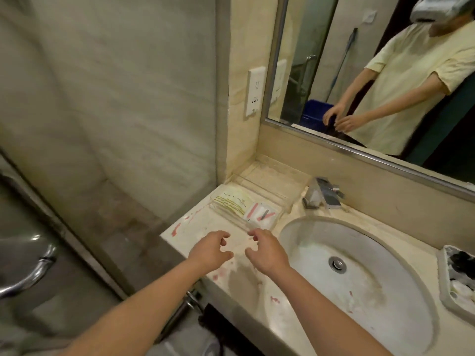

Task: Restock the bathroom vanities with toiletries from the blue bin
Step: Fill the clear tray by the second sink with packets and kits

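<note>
Hovering just above the vanity counter (190, 233), the left hand (211, 250) and right hand (267, 253) sit side by side, fingers loosely curled and grasping nothing, right at the near edge of the clear tray (268, 191). That tray already holds a yellow-striped packet (231, 203) and a white packet with pink stripes (259, 214), so this vanity looks at least partly stocked. The blue bin (314, 112) shows only as a reflection in the mirror (303, 47), and whether more items are due here I cannot tell.
</note>
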Tool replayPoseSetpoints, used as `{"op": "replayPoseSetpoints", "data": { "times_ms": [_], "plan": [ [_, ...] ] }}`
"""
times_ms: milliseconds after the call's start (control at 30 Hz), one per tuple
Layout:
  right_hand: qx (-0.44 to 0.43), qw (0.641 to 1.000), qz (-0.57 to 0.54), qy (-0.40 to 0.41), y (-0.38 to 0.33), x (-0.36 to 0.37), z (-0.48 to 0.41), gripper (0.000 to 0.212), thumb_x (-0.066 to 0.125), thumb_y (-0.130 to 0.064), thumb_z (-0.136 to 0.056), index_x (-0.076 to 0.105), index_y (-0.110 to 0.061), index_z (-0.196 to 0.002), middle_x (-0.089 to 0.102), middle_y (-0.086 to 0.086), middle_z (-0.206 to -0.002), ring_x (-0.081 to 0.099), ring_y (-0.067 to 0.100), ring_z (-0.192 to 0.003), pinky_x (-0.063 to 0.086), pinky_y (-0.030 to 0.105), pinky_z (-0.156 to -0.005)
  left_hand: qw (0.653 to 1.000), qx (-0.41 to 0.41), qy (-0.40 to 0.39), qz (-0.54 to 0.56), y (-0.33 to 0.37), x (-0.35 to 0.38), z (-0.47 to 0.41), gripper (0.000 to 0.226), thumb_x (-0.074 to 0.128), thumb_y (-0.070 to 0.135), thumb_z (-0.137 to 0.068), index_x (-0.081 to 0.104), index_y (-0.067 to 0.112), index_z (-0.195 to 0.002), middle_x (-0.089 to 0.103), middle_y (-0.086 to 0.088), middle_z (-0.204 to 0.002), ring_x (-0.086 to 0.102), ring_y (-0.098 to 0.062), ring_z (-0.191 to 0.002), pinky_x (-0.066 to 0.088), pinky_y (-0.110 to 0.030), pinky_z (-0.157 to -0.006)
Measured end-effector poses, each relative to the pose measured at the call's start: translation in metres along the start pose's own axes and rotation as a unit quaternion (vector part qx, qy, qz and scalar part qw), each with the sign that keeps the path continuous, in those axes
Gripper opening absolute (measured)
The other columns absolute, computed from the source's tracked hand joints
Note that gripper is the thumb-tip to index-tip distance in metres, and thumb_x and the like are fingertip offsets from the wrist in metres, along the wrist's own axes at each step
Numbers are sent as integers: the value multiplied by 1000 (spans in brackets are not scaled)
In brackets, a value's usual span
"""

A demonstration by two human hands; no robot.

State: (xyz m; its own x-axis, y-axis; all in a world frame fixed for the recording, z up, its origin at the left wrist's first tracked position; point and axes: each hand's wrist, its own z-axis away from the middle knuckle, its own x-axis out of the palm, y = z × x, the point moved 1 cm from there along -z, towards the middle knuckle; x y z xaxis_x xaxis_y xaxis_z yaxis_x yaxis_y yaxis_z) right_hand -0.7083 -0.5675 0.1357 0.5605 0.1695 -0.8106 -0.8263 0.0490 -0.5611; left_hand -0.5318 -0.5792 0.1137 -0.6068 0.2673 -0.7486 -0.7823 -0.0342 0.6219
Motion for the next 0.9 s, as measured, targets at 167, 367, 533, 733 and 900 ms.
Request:
{"op": "replayPoseSetpoints", "data": {
  "times_ms": [167, 367, 533, 733, 900],
  "plan": [
    [-68, 997, 14, -34, -22, 25, 43, 52, 61, -30, -83, 49, -28, -134, 49, -5, -135, 48, 14, -123, 47, 35, -95, 998, -57, 35, 12, -31, 2, 70, 59, 70, 37, -80, 49, 27, -135, 54, 11, -111, 57, -9, -100, 48, -27, -89],
    [-151, 983, 40, -93, -53, 61, 90, 53, 60, -25, -80, 51, -27, -132, 50, -2, -132, 49, 19, -124, 45, 35, -98, 991, -110, 76, 14, -69, 4, 151, 49, 73, 35, -78, 58, 26, -123, 57, 3, -113, 58, -16, -108, 48, -30, -92],
    [-220, 965, 60, -127, -92, 89, 110, 55, 64, -24, -80, 51, -25, -134, 51, -1, -131, 52, 18, -121, 45, 33, -99, 976, -182, 114, 30, -103, -6, 206, 60, 72, 38, -80, 49, 29, -135, 56, 7, -124, 57, -12, -111, 48, -31, -96],
    [-296, 937, 81, -165, -144, 126, 133, 56, 65, -27, -83, 48, -26, -137, 49, -2, -134, 50, 17, -123, 46, 34, -99, 948, -259, 175, 61, -142, -23, 270, 63, 73, 37, -82, 46, 28, -138, 51, 7, -134, 53, -8, -119, 44, -24, -96],
    [-349, 907, 101, -213, -193, 163, 160, 57, 64, -28, -83, 46, -27, -137, 48, -3, -135, 48, 18, -125, 46, 35, -99, 924, -309, 210, 83, -174, -36, 329, 66, 72, 35, -81, 44, 27, -140, 51, 6, -135, 53, -7, -119, 44, -23, -96]
  ]
}}
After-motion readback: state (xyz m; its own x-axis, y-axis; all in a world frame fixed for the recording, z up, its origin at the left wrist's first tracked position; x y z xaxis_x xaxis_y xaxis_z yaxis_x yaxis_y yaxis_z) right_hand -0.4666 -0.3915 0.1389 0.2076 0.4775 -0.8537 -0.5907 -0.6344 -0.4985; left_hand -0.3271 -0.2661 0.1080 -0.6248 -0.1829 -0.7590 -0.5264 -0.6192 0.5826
